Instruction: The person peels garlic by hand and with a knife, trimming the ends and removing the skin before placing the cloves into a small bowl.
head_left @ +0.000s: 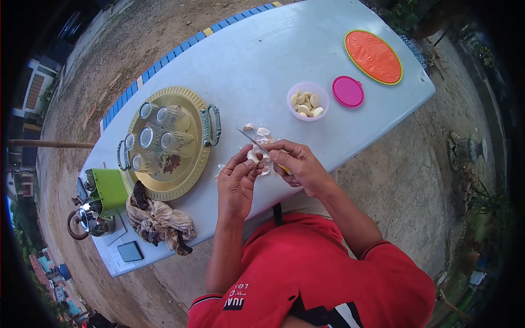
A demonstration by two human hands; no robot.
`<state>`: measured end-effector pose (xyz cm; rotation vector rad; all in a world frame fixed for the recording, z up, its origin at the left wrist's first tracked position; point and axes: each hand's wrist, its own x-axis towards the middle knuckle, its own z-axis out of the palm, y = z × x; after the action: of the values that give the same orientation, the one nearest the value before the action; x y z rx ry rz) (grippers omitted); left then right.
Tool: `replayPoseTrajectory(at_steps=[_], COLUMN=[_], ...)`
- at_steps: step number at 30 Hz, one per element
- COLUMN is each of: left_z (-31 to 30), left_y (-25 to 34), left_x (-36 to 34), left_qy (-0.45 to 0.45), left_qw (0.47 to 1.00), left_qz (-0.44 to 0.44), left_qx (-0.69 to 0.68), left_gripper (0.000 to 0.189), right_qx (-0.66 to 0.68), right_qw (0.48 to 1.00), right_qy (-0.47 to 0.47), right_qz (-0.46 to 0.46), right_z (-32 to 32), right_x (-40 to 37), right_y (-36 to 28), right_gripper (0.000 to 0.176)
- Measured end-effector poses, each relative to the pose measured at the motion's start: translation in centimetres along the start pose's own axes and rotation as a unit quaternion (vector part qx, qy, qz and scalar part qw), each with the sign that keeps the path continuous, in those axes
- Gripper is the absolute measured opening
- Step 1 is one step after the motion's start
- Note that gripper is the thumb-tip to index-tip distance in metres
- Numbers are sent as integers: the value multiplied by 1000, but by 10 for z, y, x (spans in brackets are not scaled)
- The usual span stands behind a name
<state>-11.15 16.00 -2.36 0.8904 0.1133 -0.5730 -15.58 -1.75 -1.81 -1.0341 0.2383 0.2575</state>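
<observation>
Over the near edge of the table, my left hand [239, 177] pinches a garlic clove [254, 157] between thumb and fingers. My right hand [299, 165] is closed round the yellow handle of a small knife [251, 139], its blade pointing up and left, close to the clove. White garlic skins [263, 132] lie scattered on the table just behind and below both hands. Farther back stands a pale pink bowl [308, 102] with several peeled cloves in it.
A pink lid [348, 91] and an orange oval lid or mat [374, 57] lie right of the bowl. To the left, a gold tray [188, 180] carries several upturned glasses. A crumpled cloth [159, 218], phone [130, 251], green container [109, 188] and metal kettle [94, 217] occupy the left end.
</observation>
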Motion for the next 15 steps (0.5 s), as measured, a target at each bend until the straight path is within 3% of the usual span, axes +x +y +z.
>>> replayPoseTrajectory(at_steps=[5, 15], left_z=[4, 1], left_y=[2, -5], left_x=[-2, 3], left_qy=[15, 40], left_qw=[1000, 998], left_qz=[0, 43], left_qx=[7, 6], left_gripper=[47, 41], right_qx=[30, -147], right_qw=[998, 989], right_qy=[55, 1], right_qz=[31, -14], right_z=[-5, 20], right_x=[7, -10], right_y=[3, -12], right_gripper=[32, 44])
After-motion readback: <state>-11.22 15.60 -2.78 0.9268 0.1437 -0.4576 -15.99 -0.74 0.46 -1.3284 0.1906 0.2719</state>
